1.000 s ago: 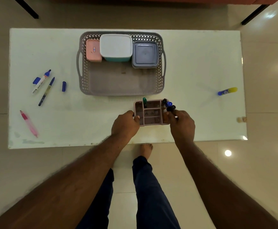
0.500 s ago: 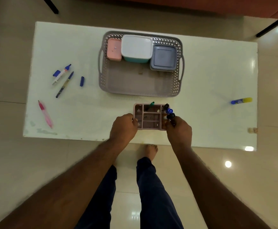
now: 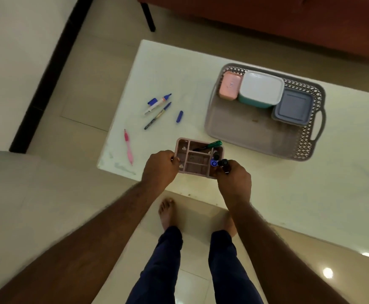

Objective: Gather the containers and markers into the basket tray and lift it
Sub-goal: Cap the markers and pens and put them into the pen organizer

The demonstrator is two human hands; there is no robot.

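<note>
A pink divided organizer (image 3: pixel 195 160) is held over the near edge of the white tabletop (image 3: pixel 179 69), just in front of the grey basket tray (image 3: pixel 240 130); whether it rests on the surface or is lifted clear of it cannot be told. Its left end is clasped by the left hand (image 3: pixel 160 166), whose grip is closed on the rim, and its right end is gripped by the right hand (image 3: pixel 234 183), the fingers (image 3: pixel 223 172) being curled against the wall beside a cluster of dark and blue marker caps (image 3: pixel 217 162) that stand up from a right-hand compartment. A green-capped marker (image 3: pixel 210 145) is seen lying tilted across a far compartment. Inside the basket tray, along its far wall, three containers are set in a row: a small pink box (image 3: pixel 229 85), a white-lidded teal container (image 3: pixel 260 88) and a flat grey-lidded container (image 3: pixel 293 107), each touching the next. On the left part of the tabletop, well apart from the tray, a white marker with a blue tip (image 3: pixel 157 103), a dark blue pen (image 3: pixel 157 118), a loose blue cap (image 3: pixel 179 116) and a pink pen (image 3: pixel 128 145) are scattered. Bare feet and dark trousers (image 3: pixel 163 260) are visible on the tiled floor below.
</note>
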